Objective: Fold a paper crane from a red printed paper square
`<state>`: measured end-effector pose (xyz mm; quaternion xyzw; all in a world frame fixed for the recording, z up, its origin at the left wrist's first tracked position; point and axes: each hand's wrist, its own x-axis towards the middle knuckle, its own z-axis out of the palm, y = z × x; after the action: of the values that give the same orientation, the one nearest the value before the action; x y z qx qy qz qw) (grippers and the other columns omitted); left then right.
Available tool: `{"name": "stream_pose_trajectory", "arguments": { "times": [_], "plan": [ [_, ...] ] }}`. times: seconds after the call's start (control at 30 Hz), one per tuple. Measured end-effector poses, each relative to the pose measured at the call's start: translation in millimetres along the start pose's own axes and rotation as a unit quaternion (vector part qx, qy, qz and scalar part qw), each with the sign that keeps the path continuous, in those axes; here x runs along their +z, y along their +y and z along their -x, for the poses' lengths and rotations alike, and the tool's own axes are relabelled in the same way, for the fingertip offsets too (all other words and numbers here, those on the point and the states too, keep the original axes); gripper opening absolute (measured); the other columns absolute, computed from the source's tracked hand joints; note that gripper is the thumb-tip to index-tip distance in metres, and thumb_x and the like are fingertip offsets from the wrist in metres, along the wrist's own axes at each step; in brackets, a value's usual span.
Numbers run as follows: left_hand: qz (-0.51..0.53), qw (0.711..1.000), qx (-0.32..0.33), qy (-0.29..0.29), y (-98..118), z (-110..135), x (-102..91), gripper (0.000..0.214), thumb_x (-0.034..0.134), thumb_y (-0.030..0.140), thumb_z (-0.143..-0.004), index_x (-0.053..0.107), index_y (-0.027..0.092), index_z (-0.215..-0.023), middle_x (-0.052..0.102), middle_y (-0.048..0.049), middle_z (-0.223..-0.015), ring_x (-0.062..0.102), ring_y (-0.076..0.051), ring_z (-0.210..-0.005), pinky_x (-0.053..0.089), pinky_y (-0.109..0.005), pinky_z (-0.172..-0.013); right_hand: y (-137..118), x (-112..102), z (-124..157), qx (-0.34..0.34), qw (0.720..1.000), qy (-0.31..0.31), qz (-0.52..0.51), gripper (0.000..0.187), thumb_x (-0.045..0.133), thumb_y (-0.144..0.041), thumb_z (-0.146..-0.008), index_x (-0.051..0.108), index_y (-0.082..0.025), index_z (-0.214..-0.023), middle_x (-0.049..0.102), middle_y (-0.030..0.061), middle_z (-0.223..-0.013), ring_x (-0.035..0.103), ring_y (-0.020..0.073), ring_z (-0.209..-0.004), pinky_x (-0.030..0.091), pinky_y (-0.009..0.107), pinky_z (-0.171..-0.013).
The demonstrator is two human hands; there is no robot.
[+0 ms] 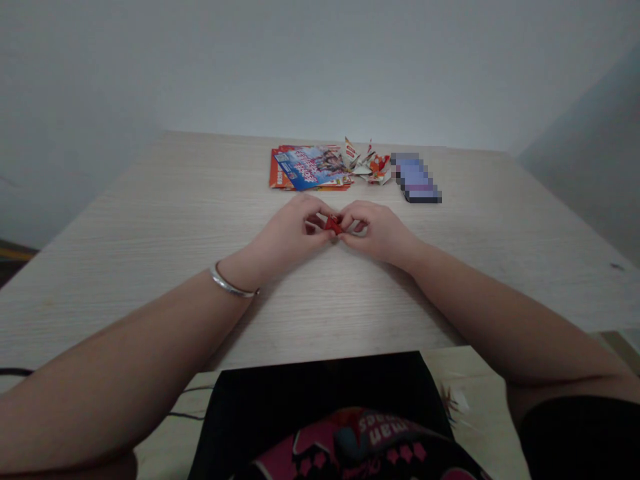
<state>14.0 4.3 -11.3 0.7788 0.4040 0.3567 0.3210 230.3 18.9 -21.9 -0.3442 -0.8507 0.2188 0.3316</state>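
Between my two hands, just above the middle of the table, is a small red folded piece of paper [333, 226]. My left hand [295, 225] pinches its left side between thumb and fingers, a silver bangle on the wrist. From the other side, my right hand [377, 230] grips it with the thumb and bent fingers. The fingertips of both hands almost meet and cover part of the paper. Beyond my hands lies a stack of printed leaflets [305, 167], a blue one on top and orange-red ones below.
Several folded paper pieces [369, 167] with pointed tips lie right of the leaflets. A phone [417, 179], blurred by pixels, rests beside them. The pale wood-grain table [175, 193] meets a wall at the back. Dark cables [187, 415] show at the lower left.
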Motion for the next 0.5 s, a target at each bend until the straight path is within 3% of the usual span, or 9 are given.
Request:
{"name": "stream_pose_trajectory", "arguments": {
  "times": [0.27, 0.5],
  "plan": [
    [-0.105, 0.992, 0.067, 0.006, 2, -2, -8.1, 0.017, 0.071, 0.031, -0.086, 0.072, 0.019, -0.099, 0.076, -0.0082, -0.111, 0.069, -0.023, -0.105, 0.054, -0.041, -0.101, -4, -4, -2, -0.035, 0.999, 0.0, 0.038, 0.008, 0.068, -0.019, -0.086, 0.068, -0.024, -0.08, 0.079, 0.0057, -0.106, 0.069, 0.0225, -0.102, 0.052, 0.039, -0.09],
    [-0.138, 0.988, 0.069, 0.015, 15, 1, -11.3, 0.017, 0.072, 0.025, -0.088, 0.073, 0.02, -0.104, 0.079, -0.0065, -0.116, 0.071, -0.022, -0.11, 0.052, -0.039, -0.106, -12, -8, -1, -0.031, 0.994, 0.015, 0.101, 0.013, 0.067, -0.019, -0.091, 0.073, -0.025, -0.082, 0.079, 0.0042, -0.115, 0.069, 0.0247, -0.111, 0.049, 0.044, -0.1]
  ]
}}
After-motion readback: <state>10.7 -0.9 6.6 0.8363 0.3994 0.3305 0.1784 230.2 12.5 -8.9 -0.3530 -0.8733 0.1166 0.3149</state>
